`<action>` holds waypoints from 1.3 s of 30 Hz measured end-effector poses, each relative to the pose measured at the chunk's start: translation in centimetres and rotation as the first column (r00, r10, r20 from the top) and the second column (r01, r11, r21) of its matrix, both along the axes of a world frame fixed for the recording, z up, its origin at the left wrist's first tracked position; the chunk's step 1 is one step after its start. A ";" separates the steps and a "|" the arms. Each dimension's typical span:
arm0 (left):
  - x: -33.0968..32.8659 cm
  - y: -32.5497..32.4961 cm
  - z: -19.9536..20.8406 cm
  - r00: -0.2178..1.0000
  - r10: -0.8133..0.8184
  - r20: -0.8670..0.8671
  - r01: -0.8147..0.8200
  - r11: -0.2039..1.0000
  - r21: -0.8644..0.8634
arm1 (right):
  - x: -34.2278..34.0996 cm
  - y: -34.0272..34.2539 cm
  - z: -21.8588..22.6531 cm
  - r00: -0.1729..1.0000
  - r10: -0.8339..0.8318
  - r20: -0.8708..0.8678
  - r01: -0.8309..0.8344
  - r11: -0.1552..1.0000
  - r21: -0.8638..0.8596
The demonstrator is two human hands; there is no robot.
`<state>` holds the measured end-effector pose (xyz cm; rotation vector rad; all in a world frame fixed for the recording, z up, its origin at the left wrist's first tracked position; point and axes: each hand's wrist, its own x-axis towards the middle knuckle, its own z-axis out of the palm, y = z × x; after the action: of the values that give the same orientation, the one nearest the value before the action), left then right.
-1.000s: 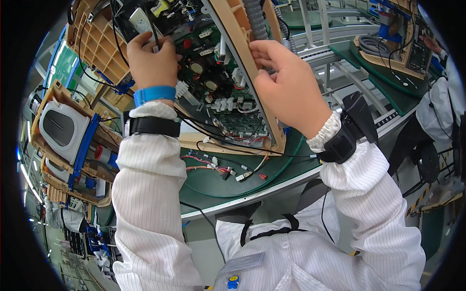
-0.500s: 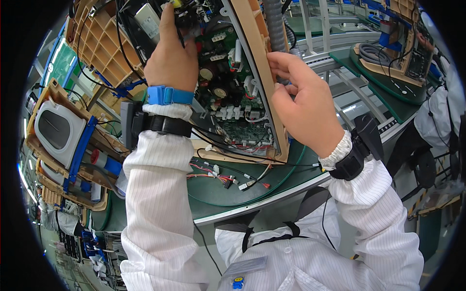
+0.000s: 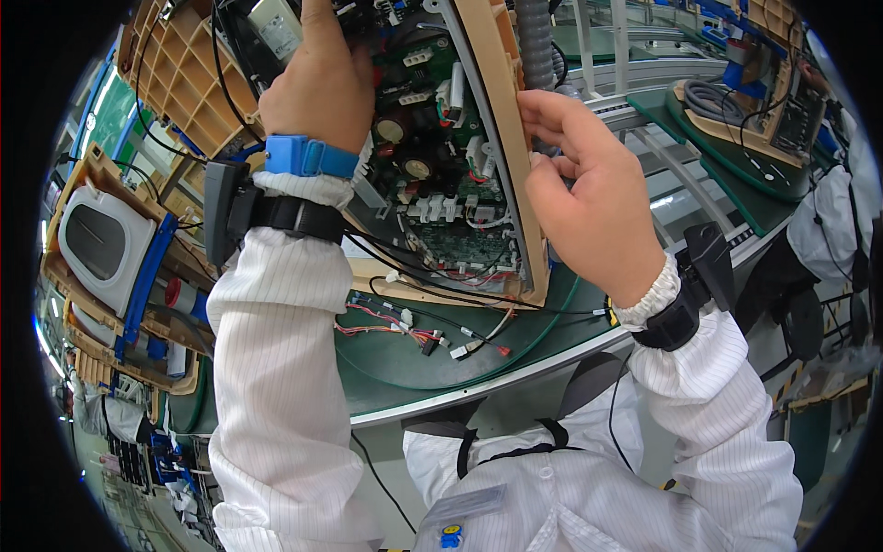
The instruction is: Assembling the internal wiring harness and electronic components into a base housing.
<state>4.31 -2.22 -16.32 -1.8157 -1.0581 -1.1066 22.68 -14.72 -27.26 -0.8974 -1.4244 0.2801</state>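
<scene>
Head view: at upper centre the green circuit board (image 3: 474,244) is framed by a smooth tan surround (image 3: 509,120), its upper left part blocked by the left hand (image 3: 322,92) — fingertips cut off by the top edge, so its grip cannot be judged. Well apart, the right hand (image 3: 593,184) is curled at the surround's right edge; whether that is gripped is unclear. Below, loose wires (image 3: 405,333) are strewn on a matt green tabletop (image 3: 377,382); above, a ridged grey hose (image 3: 536,51) is seen — and, upper left, a latticed tan panel (image 3: 184,92).
</scene>
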 end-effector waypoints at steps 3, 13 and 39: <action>-0.5 -0.5 0.2 0.994 -0.106 0.037 0.108 0.993 -0.040 | -0.1 0.1 0.4 1.000 0.009 -0.003 -0.009 1.000 -0.011; -2.0 -2.1 -4.2 0.730 -0.438 0.524 0.557 0.826 -0.085 | -0.2 0.0 0.2 0.999 -0.042 -0.033 0.043 0.998 0.042; 0.3 -0.3 -2.9 0.921 -0.209 0.328 0.250 0.964 -0.087 | -0.6 -0.8 0.8 0.981 0.116 -0.159 -0.131 0.987 -0.093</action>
<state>4.63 -2.51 -19.21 -1.9428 -1.1389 -1.5454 22.06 -15.55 -26.42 -0.8533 -1.3341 0.5100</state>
